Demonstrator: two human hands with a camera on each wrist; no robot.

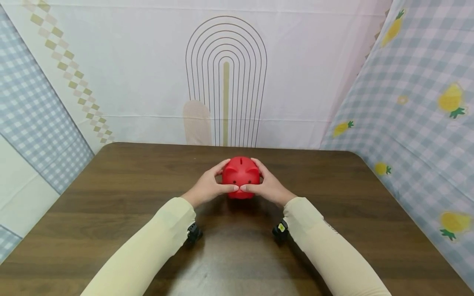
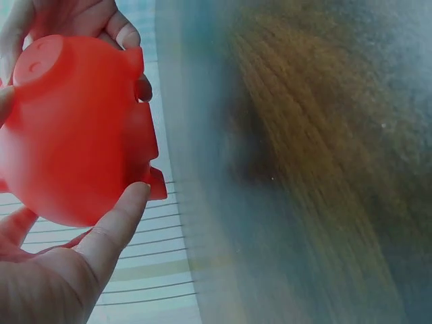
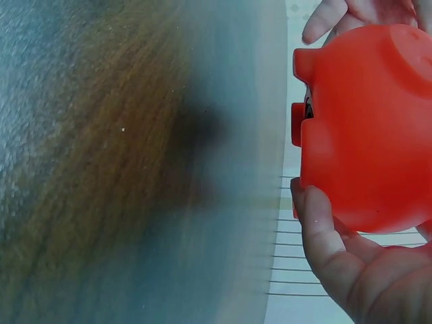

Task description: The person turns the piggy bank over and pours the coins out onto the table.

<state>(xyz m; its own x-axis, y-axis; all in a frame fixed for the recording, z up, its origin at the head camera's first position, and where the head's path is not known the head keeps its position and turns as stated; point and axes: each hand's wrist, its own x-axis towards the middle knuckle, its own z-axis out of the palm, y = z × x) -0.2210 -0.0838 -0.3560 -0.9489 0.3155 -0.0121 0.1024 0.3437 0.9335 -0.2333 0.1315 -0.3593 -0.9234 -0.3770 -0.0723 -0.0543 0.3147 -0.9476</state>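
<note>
A red piggy bank with a coin slot on top faces me near the middle of the table. My left hand grips its left side, thumb across the front near the snout. On the other side my right hand grips it the same way, and the two thumb tips nearly meet. Both wrist views show the piggy bank held up off the table, its stubby feet apart from the surface. In the right wrist view, a dark spot shows between the feet of the piggy bank.
The brown wooden table has rounded far corners. Behind it hangs a white cloth printed with arches. A checked cloth with yellow fruit hangs along the right, and another checked cloth is at the left.
</note>
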